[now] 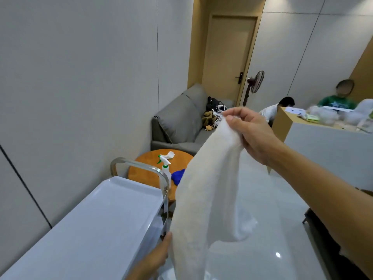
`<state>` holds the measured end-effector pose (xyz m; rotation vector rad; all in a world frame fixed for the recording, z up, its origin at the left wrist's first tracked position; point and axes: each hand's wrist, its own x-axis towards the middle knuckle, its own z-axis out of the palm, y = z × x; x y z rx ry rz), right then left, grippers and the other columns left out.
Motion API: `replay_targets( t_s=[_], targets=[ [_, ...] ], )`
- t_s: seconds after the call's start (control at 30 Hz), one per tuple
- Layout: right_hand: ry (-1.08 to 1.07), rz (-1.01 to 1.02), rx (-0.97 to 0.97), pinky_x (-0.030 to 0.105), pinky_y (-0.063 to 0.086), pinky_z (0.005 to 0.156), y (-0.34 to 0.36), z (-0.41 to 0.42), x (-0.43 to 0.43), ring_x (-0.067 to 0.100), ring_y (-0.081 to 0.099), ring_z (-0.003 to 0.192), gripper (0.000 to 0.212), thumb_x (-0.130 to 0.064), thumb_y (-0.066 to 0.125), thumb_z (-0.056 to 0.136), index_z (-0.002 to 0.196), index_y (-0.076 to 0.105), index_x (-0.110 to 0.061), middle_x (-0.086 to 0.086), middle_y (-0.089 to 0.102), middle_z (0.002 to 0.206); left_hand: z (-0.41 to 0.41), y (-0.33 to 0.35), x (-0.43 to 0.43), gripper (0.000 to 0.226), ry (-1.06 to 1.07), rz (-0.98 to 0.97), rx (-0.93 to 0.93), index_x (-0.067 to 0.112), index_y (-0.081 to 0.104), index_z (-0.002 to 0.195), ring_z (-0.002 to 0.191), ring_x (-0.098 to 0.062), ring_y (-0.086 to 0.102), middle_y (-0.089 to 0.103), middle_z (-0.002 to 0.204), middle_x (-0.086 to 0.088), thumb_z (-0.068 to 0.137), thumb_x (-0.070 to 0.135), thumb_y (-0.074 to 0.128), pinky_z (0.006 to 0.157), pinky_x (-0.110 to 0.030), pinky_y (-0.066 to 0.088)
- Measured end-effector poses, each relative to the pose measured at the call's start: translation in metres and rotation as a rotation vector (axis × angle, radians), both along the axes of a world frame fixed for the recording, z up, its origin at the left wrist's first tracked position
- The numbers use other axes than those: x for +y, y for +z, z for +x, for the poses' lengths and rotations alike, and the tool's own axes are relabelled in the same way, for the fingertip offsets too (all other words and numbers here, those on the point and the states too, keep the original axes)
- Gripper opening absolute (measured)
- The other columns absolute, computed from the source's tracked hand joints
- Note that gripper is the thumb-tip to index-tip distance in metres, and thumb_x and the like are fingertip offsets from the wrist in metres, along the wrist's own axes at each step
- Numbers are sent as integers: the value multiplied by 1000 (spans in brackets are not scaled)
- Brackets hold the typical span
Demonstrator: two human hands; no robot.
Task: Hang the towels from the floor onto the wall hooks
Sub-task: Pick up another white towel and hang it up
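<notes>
At 3 o'clock my right hand (249, 132) pinches the top of a white terry towel (205, 188) that hangs mid-air. At 6 o'clock my left hand (159, 254) thumbs its lower edge; fingers hidden, grip unclear.

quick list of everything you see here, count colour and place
towel: 1, white, held up mid-frame
cart: 1, silver, lower left
table: 1, orange wood, beyond cart
spray bottle: 1, white and green, on table
cloth: 1, blue, on table
sofa: 1, grey, along left wall
door: 1, tan, far end
fan: 1, dark red, beside door
counter: 1, pale, right
people: 2, white and green tops, behind counter
right hand: 1, pinches towel's top
left hand: 1, at towel's lower edge, grip hidden
</notes>
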<state>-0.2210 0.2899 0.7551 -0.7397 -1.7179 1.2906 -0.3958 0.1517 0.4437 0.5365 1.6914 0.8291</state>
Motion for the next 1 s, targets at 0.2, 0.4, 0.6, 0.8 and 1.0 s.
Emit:
replay_targets(
  t_s=[0.2, 0.4, 0.6, 0.8, 1.0],
  targets=[
    [-84, 45, -75, 30, 50, 60, 3, 50, 30, 19, 57, 75, 23, -15, 54, 96, 82, 66, -29, 1, 62, 91, 26, 68, 20, 47, 242, 193, -147, 26, 57, 113, 100, -26, 60, 65, 112, -6, 86, 63, 48, 81, -39, 52],
    [-155, 50, -311, 39, 48, 83, -36, 85, 80, 22, 54, 95, 20, -17, 52, 97, 86, 65, -27, 0, 60, 107, 31, 107, 57, 22, 436, 386, -34, 11, 67, 94, 90, -28, 62, 68, 98, -15, 90, 31, 58, 80, -40, 51],
    [-147, -197, -444, 44, 51, 92, -91, 110, 134, 29, 57, 105, 31, 0, 53, 86, 110, 58, -19, 11, 56, 118, 36, 148, 71, 12, 520, 468, 79, 8, 58, 96, 91, -27, 55, 56, 109, -23, 88, 7, 49, 84, -45, 49],
    [158, -367, -516, 41, 50, 94, -104, 103, 159, 32, 55, 111, 44, 13, 48, 85, 126, 55, -2, 17, 54, 122, 30, 182, 38, 50, 541, 477, 159, 14, 60, 121, 91, -25, 58, 62, 108, -12, 82, -9, 38, 70, -30, 48],
    [194, 112, -859, 38, 57, 81, -115, 62, 152, 28, 55, 103, 34, -2, 46, 94, 118, 62, -19, 10, 53, 126, 19, 204, -21, 27, 681, 452, 339, 9, 69, 98, 75, -18, 61, 69, 84, -5, 88, -1, 45, 65, -23, 51]
  ],
)
